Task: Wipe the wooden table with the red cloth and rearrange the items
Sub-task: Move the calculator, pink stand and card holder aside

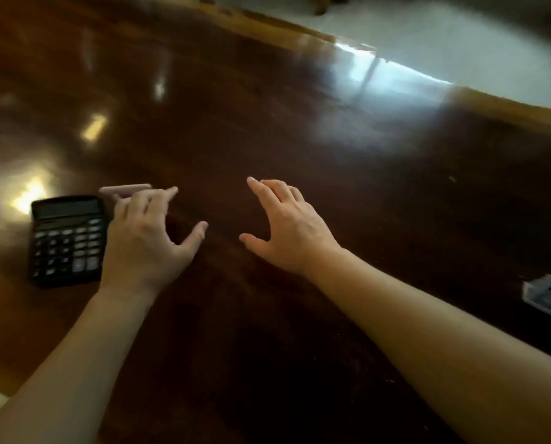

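1. Both bare hands are seen held out over the dark wooden counter (300, 129), palms down, forearms reaching in from the near edge.
2. The left hand (146, 241) is spread, thumb stuck out to the right; nothing is gripped between the fingers (168, 195).
3. A slim pinkish stick-shaped object (125, 189) is seen just beyond the left fingertips, partly covered by them; whether it is touched cannot be told through the blur.
4. A black calculator (66, 240) lies flat just left of the left fingers, its edge tucked under the side of the hand. Its shape is rectangular, with a dark display on top and rows of small grey and black keys below.
5. The right hand (287, 232) is open too, fingers (261, 187) loosely fanned and pointing forward-left, thumb out to the left; nothing is held.
6. Well to the right of the right fingers, at the frame's edge, a clear plastic case (548, 298) with something dark inside lies on the counter.
7. The red cloth is not in view.
8. The counter surface is glossy and highly polished, with bright window and lamp reflections thrown back; a paler raw-wood edge runs along its far side, and pale floor (460, 43) shows beyond.
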Motion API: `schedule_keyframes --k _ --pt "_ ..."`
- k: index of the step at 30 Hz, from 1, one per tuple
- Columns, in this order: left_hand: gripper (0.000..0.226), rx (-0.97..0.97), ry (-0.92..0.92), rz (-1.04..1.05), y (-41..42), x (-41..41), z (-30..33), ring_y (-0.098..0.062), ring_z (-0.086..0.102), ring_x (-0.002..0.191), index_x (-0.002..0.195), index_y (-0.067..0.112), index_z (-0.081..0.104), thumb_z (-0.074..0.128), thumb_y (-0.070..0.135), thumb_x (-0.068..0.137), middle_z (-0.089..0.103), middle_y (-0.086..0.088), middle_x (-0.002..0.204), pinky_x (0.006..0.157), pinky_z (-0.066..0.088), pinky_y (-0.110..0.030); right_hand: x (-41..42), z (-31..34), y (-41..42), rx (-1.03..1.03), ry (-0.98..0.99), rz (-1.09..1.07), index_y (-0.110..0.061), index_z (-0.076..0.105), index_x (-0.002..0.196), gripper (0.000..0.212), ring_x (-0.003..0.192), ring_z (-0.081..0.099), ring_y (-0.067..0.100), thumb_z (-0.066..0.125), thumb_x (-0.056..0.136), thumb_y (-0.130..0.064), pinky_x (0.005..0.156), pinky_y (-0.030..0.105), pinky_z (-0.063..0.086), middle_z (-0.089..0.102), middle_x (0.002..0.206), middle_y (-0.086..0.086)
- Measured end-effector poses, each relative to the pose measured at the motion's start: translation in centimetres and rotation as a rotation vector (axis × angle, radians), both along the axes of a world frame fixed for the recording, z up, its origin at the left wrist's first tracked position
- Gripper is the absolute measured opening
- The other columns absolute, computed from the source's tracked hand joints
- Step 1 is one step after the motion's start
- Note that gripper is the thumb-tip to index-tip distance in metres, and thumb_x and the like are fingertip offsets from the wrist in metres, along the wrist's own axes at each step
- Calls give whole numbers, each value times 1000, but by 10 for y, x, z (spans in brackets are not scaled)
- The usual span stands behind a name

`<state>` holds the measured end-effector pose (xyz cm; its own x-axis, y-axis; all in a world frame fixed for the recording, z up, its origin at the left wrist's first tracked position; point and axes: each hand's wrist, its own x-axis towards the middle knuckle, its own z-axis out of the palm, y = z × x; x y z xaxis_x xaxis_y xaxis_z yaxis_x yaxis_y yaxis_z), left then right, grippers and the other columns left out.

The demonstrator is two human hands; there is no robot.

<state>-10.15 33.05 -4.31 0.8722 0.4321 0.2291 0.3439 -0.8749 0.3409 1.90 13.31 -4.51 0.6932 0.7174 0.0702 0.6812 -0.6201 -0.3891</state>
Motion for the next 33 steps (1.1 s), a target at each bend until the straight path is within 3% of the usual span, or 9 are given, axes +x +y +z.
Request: schedule_keyframes --k 7,11,17,26,29,33 --pt "98 -105 285 -277 -159 73 12 -34 47 129 151 19 36 68 69 72 51 -11 143 101 44 -52 12 29 -211 -58 -16 -335 -18 36 152 83 138 36 28 67 85 -56 106 46 44 42 152 6" --pt "103 -117 341 -420 -254 101 10 -29 45 132 153 23 31 66 74 71 49 -6 147 103 42 -48 14 40 -330 -107 2 -531 -18 44 149 75 140 33 27 69 86 -51 108 47 41 42 152 7" --pt "105 -85 398 -593 -375 129 -2 -25 44 134 155 24 28 64 76 71 47 -2 149 102 44 -46 22 32 -459 -241 50 -694 -18 40 150 82 143 28 25 76 83 -47 111 49 35 38 154 7" --pt "97 -34 424 -702 -465 156 -37 -25 43 134 154 23 29 64 69 77 48 -3 146 101 45 -45 63 -24 -529 -401 129 -643 -15 37 150 83 142 32 24 82 82 -31 116 42 29 44 149 6" --pt "92 -41 430 -708 -466 159 -45 -25 43 132 154 22 30 65 65 80 48 -3 145 102 45 -44 72 -36 -531 -446 190 -654 -21 36 150 83 135 40 24 81 82 -30 109 46 38 48 144 4" --pt "90 -60 449 -697 -449 157 -54 -24 43 132 154 22 30 65 62 82 47 -3 145 104 44 -44 76 -47 -530 -441 172 -643 -24 48 133 57 114 51 23 78 84 -28 93 45 47 58 123 1"
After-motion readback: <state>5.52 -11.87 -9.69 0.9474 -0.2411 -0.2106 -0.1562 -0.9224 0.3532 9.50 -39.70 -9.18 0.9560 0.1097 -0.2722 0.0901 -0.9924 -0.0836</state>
